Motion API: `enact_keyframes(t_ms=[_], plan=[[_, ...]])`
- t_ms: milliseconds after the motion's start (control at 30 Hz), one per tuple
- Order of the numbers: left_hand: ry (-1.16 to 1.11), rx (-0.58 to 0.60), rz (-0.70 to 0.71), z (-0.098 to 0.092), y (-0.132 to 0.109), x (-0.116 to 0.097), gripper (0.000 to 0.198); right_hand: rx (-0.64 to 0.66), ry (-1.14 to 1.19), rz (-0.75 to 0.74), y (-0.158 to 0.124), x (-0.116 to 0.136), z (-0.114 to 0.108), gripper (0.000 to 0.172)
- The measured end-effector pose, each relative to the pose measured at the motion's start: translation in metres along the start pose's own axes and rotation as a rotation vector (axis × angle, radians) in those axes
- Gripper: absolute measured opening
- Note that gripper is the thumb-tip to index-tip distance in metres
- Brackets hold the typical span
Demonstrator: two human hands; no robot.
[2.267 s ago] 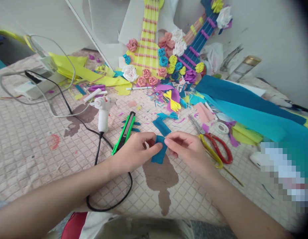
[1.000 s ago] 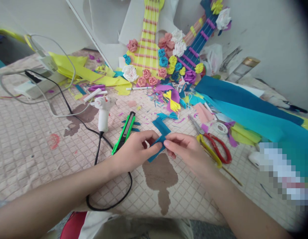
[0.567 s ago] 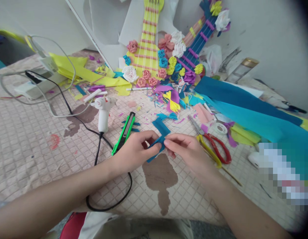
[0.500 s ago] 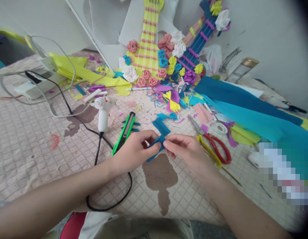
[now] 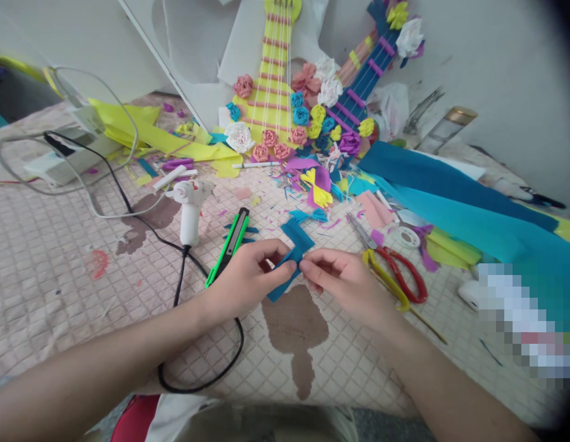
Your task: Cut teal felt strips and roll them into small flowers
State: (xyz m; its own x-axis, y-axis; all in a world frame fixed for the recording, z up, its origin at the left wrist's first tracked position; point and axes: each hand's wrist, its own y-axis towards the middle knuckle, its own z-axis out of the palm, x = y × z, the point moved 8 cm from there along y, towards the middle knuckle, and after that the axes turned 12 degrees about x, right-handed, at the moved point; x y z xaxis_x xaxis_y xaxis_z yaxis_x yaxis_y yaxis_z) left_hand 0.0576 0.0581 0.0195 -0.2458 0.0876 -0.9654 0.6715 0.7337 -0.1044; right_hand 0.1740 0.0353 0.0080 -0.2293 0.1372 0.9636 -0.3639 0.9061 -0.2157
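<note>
My left hand [image 5: 248,283] and my right hand [image 5: 347,283] meet over the quilted mat, both pinching a small blue paper strip [image 5: 281,283]. The strip slants down to the left from between the fingertips. Another blue paper piece [image 5: 295,232] lies flat just beyond the hands. A green utility knife [image 5: 230,245] rests to the left of my left hand. Red-and-yellow scissors [image 5: 395,276] lie to the right of my right hand.
A white glue gun [image 5: 189,205] with a black cord [image 5: 183,344] stands at left. Paper guitars decorated with paper flowers [image 5: 308,104] lean on the far wall. Large blue paper sheets [image 5: 455,202] spread at right, yellow sheets [image 5: 142,132] at back left, scraps between.
The blue strip has turned from hanging nearly upright to slanting down-left. Both hands have stayed together and kept hold of it, shifting only slightly.
</note>
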Motion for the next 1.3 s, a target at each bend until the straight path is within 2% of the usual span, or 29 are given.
enact_keyframes(t_ms=[367,633,933,1133,1300], plan=[[0.055,-0.023,0.043,-0.003,-0.001,-0.002,0.017,0.014,-0.030,-0.040,-0.001,0.005,0.005,0.018],[0.191,-0.014,0.080,-0.004,-0.001,-0.006,0.016,-0.063,0.077,-0.060,-0.001,0.007,-0.001,0.015],[0.185,0.005,-0.025,-0.003,0.000,-0.003,0.018,-0.092,0.168,-0.067,-0.001,0.006,-0.004,0.014],[0.189,-0.039,-0.075,-0.008,0.001,0.010,0.024,-0.105,0.193,-0.077,0.002,0.003,-0.004,0.018],[0.205,-0.062,-0.052,-0.014,0.000,0.024,0.018,-0.066,0.196,-0.065,0.004,-0.001,-0.001,0.020]])
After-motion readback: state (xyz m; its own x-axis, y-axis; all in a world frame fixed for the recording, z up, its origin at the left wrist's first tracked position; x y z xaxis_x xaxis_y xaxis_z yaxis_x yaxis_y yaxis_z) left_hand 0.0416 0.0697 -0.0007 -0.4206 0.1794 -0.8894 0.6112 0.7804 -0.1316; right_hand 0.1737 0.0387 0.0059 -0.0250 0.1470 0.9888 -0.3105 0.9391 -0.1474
